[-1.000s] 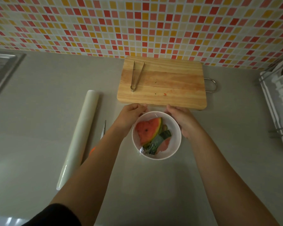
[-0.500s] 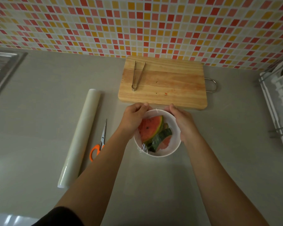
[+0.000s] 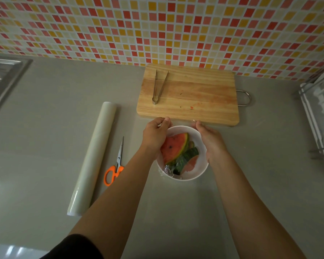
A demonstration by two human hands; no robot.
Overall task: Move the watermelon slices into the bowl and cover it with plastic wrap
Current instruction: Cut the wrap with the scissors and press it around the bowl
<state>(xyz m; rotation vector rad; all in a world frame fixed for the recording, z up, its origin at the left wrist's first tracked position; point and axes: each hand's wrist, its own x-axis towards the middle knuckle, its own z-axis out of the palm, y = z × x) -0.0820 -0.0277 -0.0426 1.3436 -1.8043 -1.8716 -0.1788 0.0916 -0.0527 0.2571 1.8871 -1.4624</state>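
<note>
A white bowl sits on the grey counter just in front of the cutting board. Watermelon slices with green rind lie inside it. A clear sheet of plastic wrap lies over the bowl and is crinkled at the near left rim. My left hand pinches the wrap's far left edge above the rim. My right hand pinches its far right edge beside the bowl's right side.
A wooden cutting board with metal tongs lies behind the bowl. A roll of plastic wrap and orange-handled scissors lie to the left. A sink is at the far left, a dish rack at the right.
Both hands have lifted slightly off the bowl's far rim and now pinch the wrap's far edge. The scissors, hidden by my left arm a second ago, are in view.
</note>
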